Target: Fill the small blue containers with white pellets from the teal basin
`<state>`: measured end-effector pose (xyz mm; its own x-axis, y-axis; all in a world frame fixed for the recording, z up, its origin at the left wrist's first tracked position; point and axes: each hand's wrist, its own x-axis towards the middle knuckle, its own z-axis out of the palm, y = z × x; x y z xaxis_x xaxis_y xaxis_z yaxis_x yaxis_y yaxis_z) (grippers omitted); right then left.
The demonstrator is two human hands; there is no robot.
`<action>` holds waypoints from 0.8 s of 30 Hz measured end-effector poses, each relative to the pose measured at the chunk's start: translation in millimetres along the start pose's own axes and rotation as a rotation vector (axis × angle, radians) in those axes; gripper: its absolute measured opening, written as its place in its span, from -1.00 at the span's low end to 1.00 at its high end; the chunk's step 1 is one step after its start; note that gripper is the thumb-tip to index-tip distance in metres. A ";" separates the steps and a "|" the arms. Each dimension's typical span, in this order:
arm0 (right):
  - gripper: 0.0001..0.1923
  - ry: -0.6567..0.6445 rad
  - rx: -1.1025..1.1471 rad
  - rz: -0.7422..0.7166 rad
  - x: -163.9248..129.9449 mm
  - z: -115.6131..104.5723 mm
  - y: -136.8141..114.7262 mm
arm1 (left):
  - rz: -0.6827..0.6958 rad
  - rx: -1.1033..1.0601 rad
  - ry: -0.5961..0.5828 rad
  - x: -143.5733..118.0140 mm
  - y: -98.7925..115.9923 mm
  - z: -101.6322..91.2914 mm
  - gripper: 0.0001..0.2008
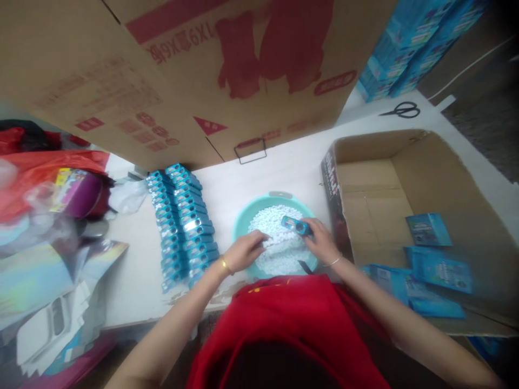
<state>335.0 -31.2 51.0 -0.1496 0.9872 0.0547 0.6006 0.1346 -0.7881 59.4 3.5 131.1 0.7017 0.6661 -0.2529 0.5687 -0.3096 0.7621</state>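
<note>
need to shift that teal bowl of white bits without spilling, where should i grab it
Probably by the teal bowl's far rim, where a small grey tab sticks out, coming from the table's far side. The near rim is taken up: the left hand rests in the white pieces and the right hand holds a small blue item.

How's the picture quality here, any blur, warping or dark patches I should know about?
Head view: wide-angle warping bends the big cardboard box and table edge; left clutter and corners are smeared and dim; the centre is sharper, where the left hand touches white pellets in the teal bowl and the right hand holds a small blue case.
</note>
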 end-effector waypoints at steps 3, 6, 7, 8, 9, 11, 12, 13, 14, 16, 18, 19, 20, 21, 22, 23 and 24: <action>-0.48 -0.059 -0.050 -0.060 -1.8 4.9 -6.6 | -0.076 0.256 -0.083 11.2 27.7 -21.6 -0.76; -0.47 -0.076 -0.080 -0.106 -2.9 10.4 -12.5 | -0.192 0.530 -0.197 28.4 62.5 -28.8 -0.77; -0.47 -0.074 -0.085 -0.115 -3.1 12.1 -13.6 | -0.221 0.604 -0.222 33.5 75.1 -29.3 -0.77; -0.47 -0.074 -0.084 -0.121 -3.3 13.5 -14.2 | -0.239 0.662 -0.243 37.7 87.2 -29.6 -0.76; -0.47 -0.076 -0.080 -0.125 -3.4 14.7 -14.4 | -0.246 0.705 -0.263 40.6 97.9 -30.1 -0.76; -0.47 -0.081 -0.066 -0.127 -3.9 16.2 -13.2 | -0.237 0.745 -0.298 42.4 110.7 -32.6 -0.74; -0.48 -0.079 -0.057 -0.124 -4.2 16.5 -12.0 | -0.233 0.750 -0.303 41.6 110.9 -34.5 -0.74; -0.48 -0.072 -0.047 -0.116 -4.6 16.5 -10.5 | -0.237 0.751 -0.289 40.2 106.0 -36.3 -0.75; -0.49 -0.059 -0.035 -0.101 -4.9 16.2 -8.7 | -0.247 0.749 -0.258 38.7 96.1 -37.4 -0.77; -0.52 -0.018 0.002 -0.050 -5.1 14.9 -5.2 | -0.281 0.729 -0.158 37.5 62.8 -34.0 -0.79; -0.58 0.046 0.049 0.027 -3.8 12.6 -2.8 | -0.326 0.690 -0.076 40.9 20.3 -19.7 -0.79; -0.60 0.083 0.071 0.071 -2.5 11.0 -2.3 | -0.349 0.666 -0.061 44.3 -0.3 -8.2 -0.79; -0.61 0.117 0.090 0.113 -0.8 9.3 -2.4 | -0.369 0.649 -0.071 48.3 -18.4 5.6 -0.78; -0.61 0.146 0.107 0.148 1.2 7.4 -2.9 | -0.366 0.633 -0.093 52.5 -32.9 20.7 -0.77; -0.60 0.168 0.120 0.174 3.4 5.4 -3.6 | -0.353 0.616 -0.118 56.1 -43.2 36.3 -0.77; -0.60 0.184 0.131 0.191 5.5 3.5 -4.4 | -0.330 0.600 -0.145 58.7 -49.3 51.6 -0.76; -0.59 0.196 0.142 0.199 7.2 1.6 -4.9 | -0.297 0.580 -0.169 59.7 -51.8 65.8 -0.75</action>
<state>329.7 -24.8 54.3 0.1228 0.9924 -0.0030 0.4850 -0.0627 -0.8723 100.1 14.7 37.2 0.5105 0.6787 -0.5280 0.8533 -0.4756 0.2138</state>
